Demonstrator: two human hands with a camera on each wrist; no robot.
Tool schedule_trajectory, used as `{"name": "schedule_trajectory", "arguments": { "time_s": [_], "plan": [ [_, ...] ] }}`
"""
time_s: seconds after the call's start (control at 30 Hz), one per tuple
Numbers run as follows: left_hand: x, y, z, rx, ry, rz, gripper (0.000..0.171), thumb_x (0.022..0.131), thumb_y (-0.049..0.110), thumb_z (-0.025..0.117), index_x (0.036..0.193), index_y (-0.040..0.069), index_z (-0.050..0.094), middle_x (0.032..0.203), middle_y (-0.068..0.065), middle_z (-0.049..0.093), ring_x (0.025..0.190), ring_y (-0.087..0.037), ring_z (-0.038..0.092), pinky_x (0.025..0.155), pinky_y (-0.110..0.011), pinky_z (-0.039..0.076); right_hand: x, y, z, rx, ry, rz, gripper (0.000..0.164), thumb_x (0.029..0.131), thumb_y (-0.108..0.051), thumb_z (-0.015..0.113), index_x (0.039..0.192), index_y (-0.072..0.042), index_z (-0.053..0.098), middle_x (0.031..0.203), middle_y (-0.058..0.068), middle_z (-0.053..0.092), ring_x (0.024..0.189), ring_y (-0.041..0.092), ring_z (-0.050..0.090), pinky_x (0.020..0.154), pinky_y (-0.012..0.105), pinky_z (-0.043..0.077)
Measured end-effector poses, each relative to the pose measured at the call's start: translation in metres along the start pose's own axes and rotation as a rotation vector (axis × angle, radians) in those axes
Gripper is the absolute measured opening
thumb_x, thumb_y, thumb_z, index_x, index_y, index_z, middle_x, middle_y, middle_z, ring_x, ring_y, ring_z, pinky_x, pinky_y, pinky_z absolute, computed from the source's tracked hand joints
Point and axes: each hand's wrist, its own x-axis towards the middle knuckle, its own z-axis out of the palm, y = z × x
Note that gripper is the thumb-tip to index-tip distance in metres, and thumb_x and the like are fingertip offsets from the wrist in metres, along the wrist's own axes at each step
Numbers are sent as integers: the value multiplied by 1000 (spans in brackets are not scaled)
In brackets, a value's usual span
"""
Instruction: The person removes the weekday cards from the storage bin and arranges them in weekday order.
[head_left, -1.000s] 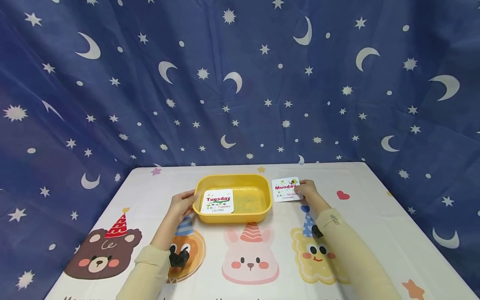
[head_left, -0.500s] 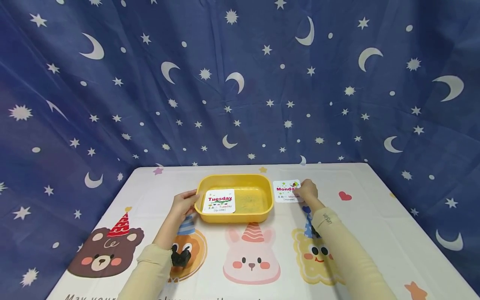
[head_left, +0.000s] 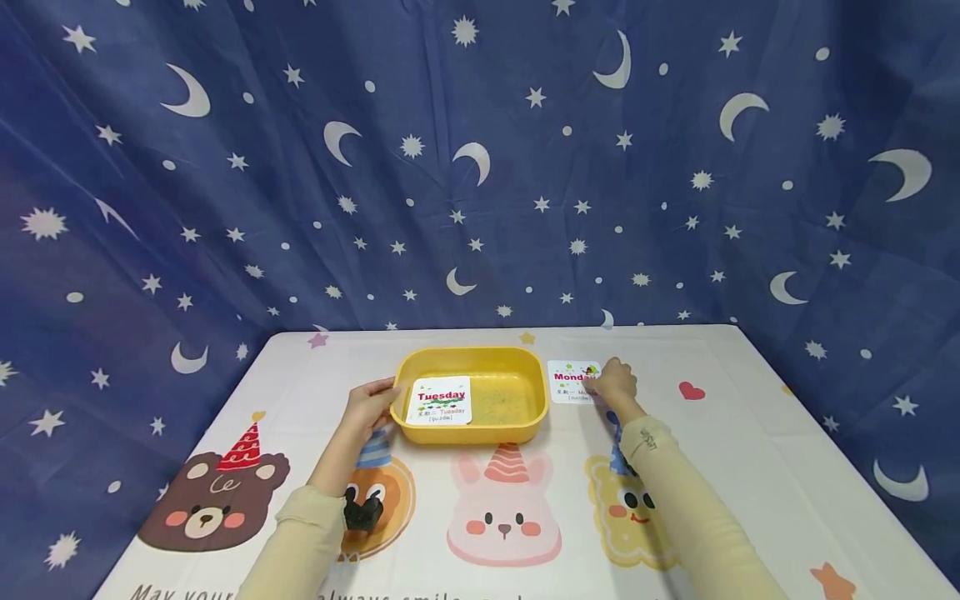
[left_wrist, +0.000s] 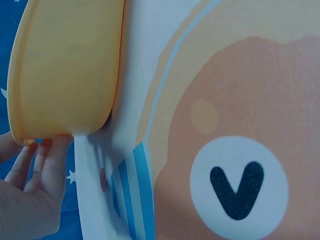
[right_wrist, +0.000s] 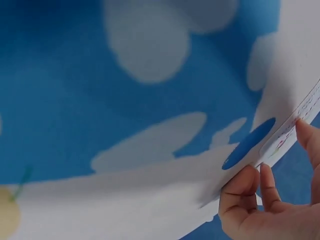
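A yellow plastic tray [head_left: 480, 434] stands at the middle of the table's far part. Inside it, on the left, lies a white "Tuesday" card [head_left: 438, 402]. My left hand [head_left: 369, 407] grips the tray's left end; in the left wrist view the fingers [left_wrist: 50, 160] press the end wall, with the thumb at the rim. Just right of the tray is a white "Monday" card [head_left: 567, 385], its right edge held by my right hand [head_left: 617, 387]. In the right wrist view the thumb [right_wrist: 307, 137] touches the card's printed face and the other fingers are bent at its edge.
A white tablecloth [head_left: 750, 467] printed with cartoon animals covers the table. Behind it hangs a dark blue curtain [head_left: 420, 250] with moons and stars. A small black device [head_left: 362, 510] sits at the left wrist.
My right hand and the Monday card stay just right of the tray, almost still. The left hand keeps its grip on the tray. The head view has shifted slightly.
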Motion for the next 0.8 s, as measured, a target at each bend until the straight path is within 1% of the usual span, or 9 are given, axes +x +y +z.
{"name": "schedule_trajectory", "arguments": {
  "time_s": [0.17,0.3,0.37,0.47,0.57,0.6,0.8],
  "plan": [
    [-1,2,1,0,-14,14,43,95,11,53,136,-1,46,132,-25,50,73,-7,60,60,-16,54,2,3,-2,29,-44,11,64,80,-27,72,122,13,45,117,31,49,113,45,47,99,51,41],
    [-3,2,-1,2,-14,17,44,95,11,53,136,-1,45,131,-25,50,67,-6,58,57,-15,52,1,4,-4,96,-107,27,65,80,-25,71,127,10,43,123,30,45,115,43,42,102,51,38],
    [-4,3,-1,2,-13,19,44,95,11,53,137,-1,45,129,-25,51,65,-5,57,56,-15,52,3,6,-7,158,-135,26,66,80,-22,70,129,11,41,126,31,43,116,43,40,104,51,36],
    [-3,2,0,0,-14,12,44,95,12,53,137,-1,45,129,-23,51,65,-4,57,57,-15,52,7,14,-9,302,-197,29,65,83,-16,67,133,12,35,133,31,39,121,43,39,110,49,34],
    [-3,2,-1,-3,-14,-3,44,95,12,53,137,0,45,131,-23,50,67,-5,58,59,-16,53,13,21,-9,434,-251,45,65,87,-12,62,137,13,29,139,32,33,124,43,37,112,47,33],
    [-4,2,-1,-3,-16,-6,44,96,12,53,137,0,45,132,-24,49,69,-5,58,60,-16,54,15,23,-8,463,-264,55,65,88,-12,61,138,12,27,140,31,32,125,43,37,111,46,34],
    [-4,3,0,-4,-13,-5,44,96,12,53,137,1,45,134,-25,48,71,-6,59,61,-16,54,19,31,-9,529,-279,78,63,89,-15,58,139,9,27,142,29,30,127,44,36,111,48,34]
  ]
}}
